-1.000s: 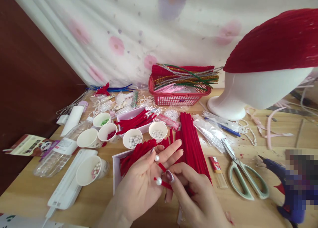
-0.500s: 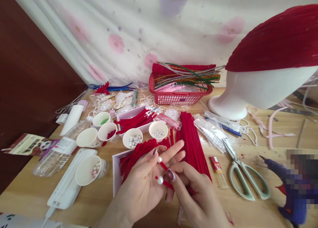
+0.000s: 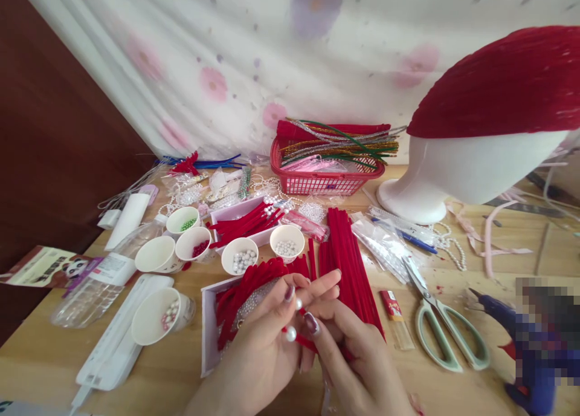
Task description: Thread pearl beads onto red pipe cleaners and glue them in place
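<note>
My right hand (image 3: 351, 349) pinches red pipe cleaners with white pearls on their tips between thumb and fingers. One pearl (image 3: 290, 334) shows low in front of my left palm, a red tip poking past it. A second pearl (image 3: 298, 304) sits just above, against the thumb of my left hand (image 3: 263, 349), whose thumb and fingers close around that end. My left ring and middle fingers stretch to the right behind it. The lower parts of the pipe cleaners are hidden in my right hand. Behind my hands, a white box (image 3: 209, 319) holds more looped red pipe cleaners (image 3: 254, 289).
Straight red pipe cleaners (image 3: 351, 271) lie behind my right hand. Scissors (image 3: 437, 325), a lighter (image 3: 396, 319) and a glue gun (image 3: 516, 331) are rightward. Paper cups (image 3: 240, 256) of beads stand left of centre, near a power strip (image 3: 124, 331). A red basket (image 3: 326, 183) and a mannequin head (image 3: 475, 162) stand behind.
My left thumb and fingers have drawn in around the upper pearl, and the left index finger has bent. The right hand keeps its pinch. The whole view has shifted slightly.
</note>
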`<state>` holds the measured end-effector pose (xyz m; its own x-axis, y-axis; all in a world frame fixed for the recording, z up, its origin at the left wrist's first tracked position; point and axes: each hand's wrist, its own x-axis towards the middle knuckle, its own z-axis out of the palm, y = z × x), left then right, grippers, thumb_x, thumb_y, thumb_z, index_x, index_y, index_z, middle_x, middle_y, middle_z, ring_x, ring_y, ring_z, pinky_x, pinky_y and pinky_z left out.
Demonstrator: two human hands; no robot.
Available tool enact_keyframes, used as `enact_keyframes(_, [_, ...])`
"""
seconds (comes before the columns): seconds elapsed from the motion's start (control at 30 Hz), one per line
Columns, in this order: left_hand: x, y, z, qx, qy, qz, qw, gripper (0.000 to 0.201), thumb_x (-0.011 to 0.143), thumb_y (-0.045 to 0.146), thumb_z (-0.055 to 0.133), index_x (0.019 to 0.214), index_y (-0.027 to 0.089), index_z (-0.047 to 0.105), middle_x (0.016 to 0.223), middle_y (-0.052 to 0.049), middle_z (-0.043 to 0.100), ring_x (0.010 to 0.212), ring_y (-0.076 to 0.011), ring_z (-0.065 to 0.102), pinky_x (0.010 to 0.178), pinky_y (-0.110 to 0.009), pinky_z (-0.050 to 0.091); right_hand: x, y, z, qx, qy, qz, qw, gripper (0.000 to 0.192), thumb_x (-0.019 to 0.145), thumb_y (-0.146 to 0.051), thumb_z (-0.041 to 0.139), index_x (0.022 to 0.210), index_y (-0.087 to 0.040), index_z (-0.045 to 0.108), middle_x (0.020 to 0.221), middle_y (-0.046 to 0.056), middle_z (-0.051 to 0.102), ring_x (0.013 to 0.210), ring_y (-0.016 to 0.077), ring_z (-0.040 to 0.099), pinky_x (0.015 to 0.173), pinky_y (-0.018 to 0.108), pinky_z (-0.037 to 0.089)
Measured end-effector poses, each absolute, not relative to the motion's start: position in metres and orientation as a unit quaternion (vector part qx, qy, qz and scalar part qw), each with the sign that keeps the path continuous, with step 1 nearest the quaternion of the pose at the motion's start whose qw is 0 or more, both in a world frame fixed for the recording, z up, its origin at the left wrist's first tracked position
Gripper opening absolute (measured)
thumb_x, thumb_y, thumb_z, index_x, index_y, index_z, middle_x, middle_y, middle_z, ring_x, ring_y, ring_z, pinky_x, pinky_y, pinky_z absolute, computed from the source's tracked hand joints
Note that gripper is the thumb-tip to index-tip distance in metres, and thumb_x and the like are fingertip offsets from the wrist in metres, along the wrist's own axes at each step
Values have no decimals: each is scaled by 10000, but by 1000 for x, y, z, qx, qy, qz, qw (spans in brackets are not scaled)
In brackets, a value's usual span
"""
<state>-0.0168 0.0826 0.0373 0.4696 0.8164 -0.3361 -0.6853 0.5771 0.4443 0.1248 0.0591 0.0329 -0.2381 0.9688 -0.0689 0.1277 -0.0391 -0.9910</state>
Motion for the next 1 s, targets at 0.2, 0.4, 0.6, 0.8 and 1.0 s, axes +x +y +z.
enact_keyframes(0.2, [-14,88,37,131,286,449,836,272,803,374,856,826,187,660,1168,-116,749,841,-171,692,468,-178,518,125,59,33,-483,-557,543,401,277,1054,-411,489,932,-213,639,639,-8,679,513,110,522,487,231,353])
enact_keyframes(0.4, [-14,88,30,148,286,451,832,325,772,430,871,785,182,662,1060,-76,717,637,-104,604,423,-166,493,125,59,30,-493,-530,560,402,336,1039,-496,504,952,-214,666,635,-10,673,487,100,457,460,226,326])
enact_keyframes(0.6, [-16,82,22,254,383,476,750,277,819,448,827,804,205,696,1096,-52,691,663,-97,599,432,-162,426,126,59,29,-504,-516,575,386,390,1018,-573,506,961,-216,651,593,-8,673,455,101,488,462,218,338])
enact_keyframes(0.8, [-16,85,26,292,428,484,705,253,784,455,857,766,219,767,933,-18,695,761,-120,616,579,-182,464,129,60,25,-522,-510,576,368,463,1006,-634,484,974,-202,646,620,13,682,469,109,510,469,214,344])
enact_keyframes(1.0, [-20,95,34,399,449,458,656,239,843,461,789,810,226,809,920,-36,751,865,-162,664,794,-234,523,135,60,27,-520,-509,578,370,550,964,-718,485,951,-197,663,614,10,666,497,111,458,493,234,322])
